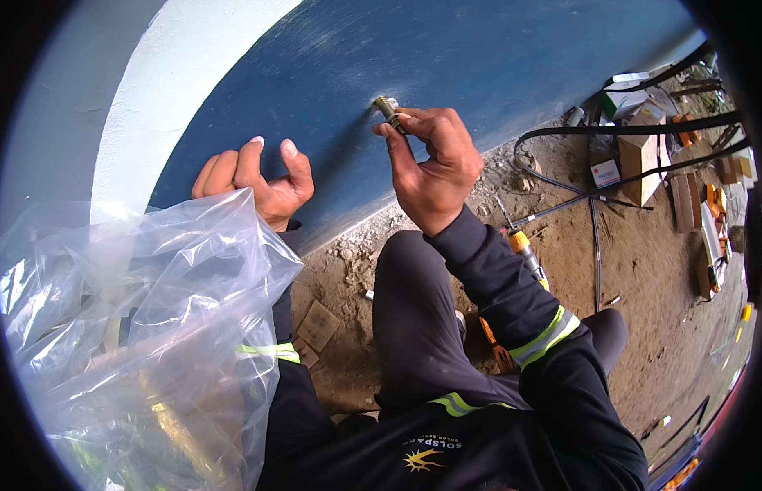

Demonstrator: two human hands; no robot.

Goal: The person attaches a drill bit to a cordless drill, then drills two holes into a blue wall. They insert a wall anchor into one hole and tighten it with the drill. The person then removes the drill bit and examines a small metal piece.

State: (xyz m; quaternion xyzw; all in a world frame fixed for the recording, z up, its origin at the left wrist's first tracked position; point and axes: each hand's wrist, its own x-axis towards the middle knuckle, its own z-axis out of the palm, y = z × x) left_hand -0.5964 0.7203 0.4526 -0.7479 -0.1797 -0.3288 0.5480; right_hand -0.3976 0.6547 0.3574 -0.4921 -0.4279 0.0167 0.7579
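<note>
Fingers of the right hand (434,168) pinch a metal anchor bolt (388,113) at a hole in the blue wall (479,57). Left hand (262,184), curled, grips a clear plastic bag (144,327); its contents are blurred.

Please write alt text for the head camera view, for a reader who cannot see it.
The right hand holds a metal anchor bolt at a hole in a blue wall. The left hand rests against the wall, beside a clear plastic bag.
</note>
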